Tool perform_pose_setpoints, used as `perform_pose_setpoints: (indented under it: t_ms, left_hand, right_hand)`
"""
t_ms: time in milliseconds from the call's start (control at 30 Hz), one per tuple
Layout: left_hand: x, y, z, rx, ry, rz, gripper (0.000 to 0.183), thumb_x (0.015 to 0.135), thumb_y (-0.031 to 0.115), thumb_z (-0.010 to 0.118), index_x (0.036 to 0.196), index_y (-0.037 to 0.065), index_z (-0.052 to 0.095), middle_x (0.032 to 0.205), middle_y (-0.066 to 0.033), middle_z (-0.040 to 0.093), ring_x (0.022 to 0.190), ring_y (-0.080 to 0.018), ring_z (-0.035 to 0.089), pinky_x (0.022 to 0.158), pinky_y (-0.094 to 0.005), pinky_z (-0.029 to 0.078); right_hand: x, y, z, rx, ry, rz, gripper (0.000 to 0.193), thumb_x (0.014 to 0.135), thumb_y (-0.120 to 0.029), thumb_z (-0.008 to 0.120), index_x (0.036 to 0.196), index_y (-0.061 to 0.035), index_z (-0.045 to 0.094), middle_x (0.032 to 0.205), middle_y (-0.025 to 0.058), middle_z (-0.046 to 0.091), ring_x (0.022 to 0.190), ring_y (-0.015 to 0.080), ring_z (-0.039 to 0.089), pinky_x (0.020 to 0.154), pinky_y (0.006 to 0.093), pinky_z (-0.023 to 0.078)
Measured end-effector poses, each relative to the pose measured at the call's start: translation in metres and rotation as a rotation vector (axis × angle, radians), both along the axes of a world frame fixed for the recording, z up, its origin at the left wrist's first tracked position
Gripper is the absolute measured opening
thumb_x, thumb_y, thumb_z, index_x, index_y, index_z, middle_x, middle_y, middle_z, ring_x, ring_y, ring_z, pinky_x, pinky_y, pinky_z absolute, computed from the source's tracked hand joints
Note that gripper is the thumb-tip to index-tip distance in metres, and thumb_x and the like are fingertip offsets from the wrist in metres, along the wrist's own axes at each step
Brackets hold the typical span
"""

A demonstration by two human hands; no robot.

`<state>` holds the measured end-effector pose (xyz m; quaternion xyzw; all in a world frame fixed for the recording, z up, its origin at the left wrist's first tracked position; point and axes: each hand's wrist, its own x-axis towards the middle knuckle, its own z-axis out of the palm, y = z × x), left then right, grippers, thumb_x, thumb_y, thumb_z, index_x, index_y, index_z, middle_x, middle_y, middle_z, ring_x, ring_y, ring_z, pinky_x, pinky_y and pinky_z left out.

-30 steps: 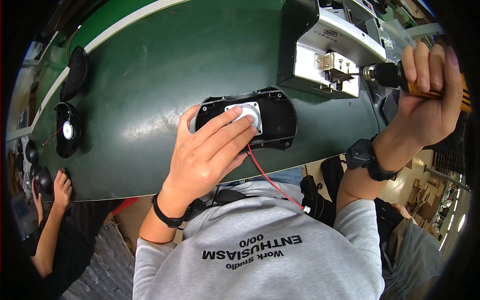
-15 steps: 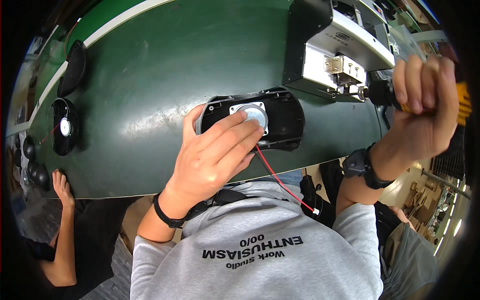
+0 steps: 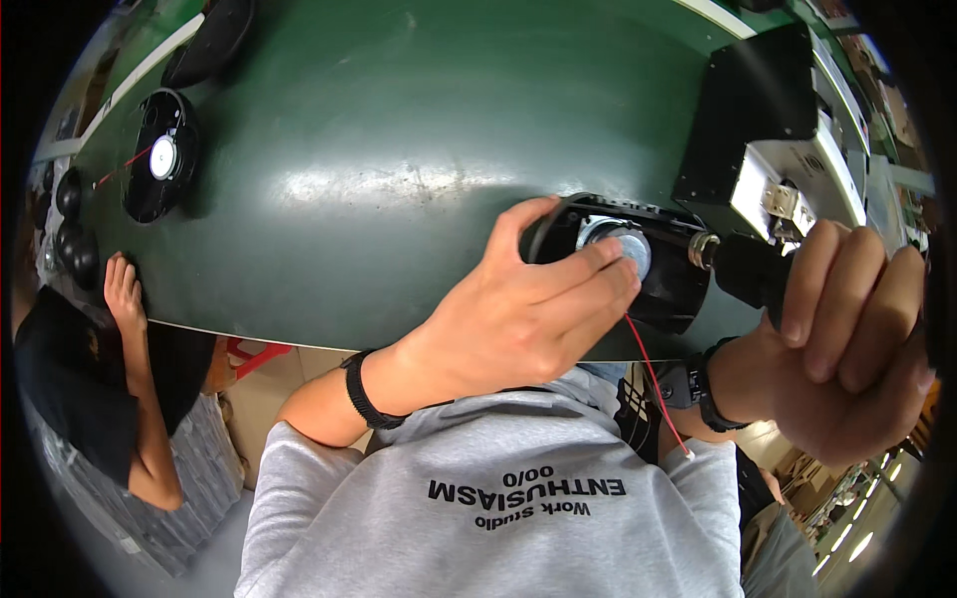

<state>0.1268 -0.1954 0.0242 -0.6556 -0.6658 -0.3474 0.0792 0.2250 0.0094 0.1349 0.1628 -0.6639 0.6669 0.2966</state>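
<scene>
My left hand (image 3: 543,304) grips a round silver speaker (image 3: 635,257) that sits in an oval black plastic housing (image 3: 683,294), its fingertips on the speaker and its thumb side against the housing's left wall. A thin red wire (image 3: 650,361) runs from the speaker over the table edge to a small white plug. My right hand (image 3: 847,324) is wrapped round a black and yellow power screwdriver (image 3: 750,271). The tool points left, and its metal nose overlaps the right part of the housing. Its bit tip is hard to make out.
A black and silver box-shaped machine (image 3: 753,120) stands right of the housing. On the left lie another black housing with a white-centred speaker (image 3: 163,157), a black shell (image 3: 211,45) and several round black pieces (image 3: 76,249). Another person's hand (image 3: 123,289) rests on the table edge.
The power screwdriver has come from the machine to the housing in my right hand. My left hand stays on the speaker. The view has shifted, so the table's things appear elsewhere.
</scene>
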Motion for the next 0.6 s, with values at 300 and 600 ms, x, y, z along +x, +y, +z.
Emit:
perform_pose_setpoints:
  t_ms: [300,600]
  left_hand:
    - [0.002,-0.001,-0.006,0.033,-0.070,0.044,0.016,0.085,0.015,0.073,0.099,0.011,0.079,0.111,0.0017,0.073,0.114,-0.0126,0.068,0.099,-0.0569,0.047]
    - [0.002,0.002,-0.005,0.032,-0.052,0.037,0.015,0.086,0.015,0.072,0.098,0.011,0.079,0.109,0.0013,0.072,0.112,-0.0119,0.068,0.090,-0.0552,0.050]
  right_hand:
    - [-0.021,-0.034,-0.016,0.043,-0.127,0.015,0.024,0.110,-0.024,0.037,0.108,-0.0118,0.058,0.076,-0.0028,0.043,0.062,0.0069,0.041,0.059,0.0251,0.040]
    - [-0.023,-0.034,-0.016,0.029,-0.223,0.037,0.039,0.111,-0.026,0.033,0.074,-0.0165,0.041,0.074,-0.0019,0.041,0.059,0.0094,0.040,0.058,0.0266,0.039]
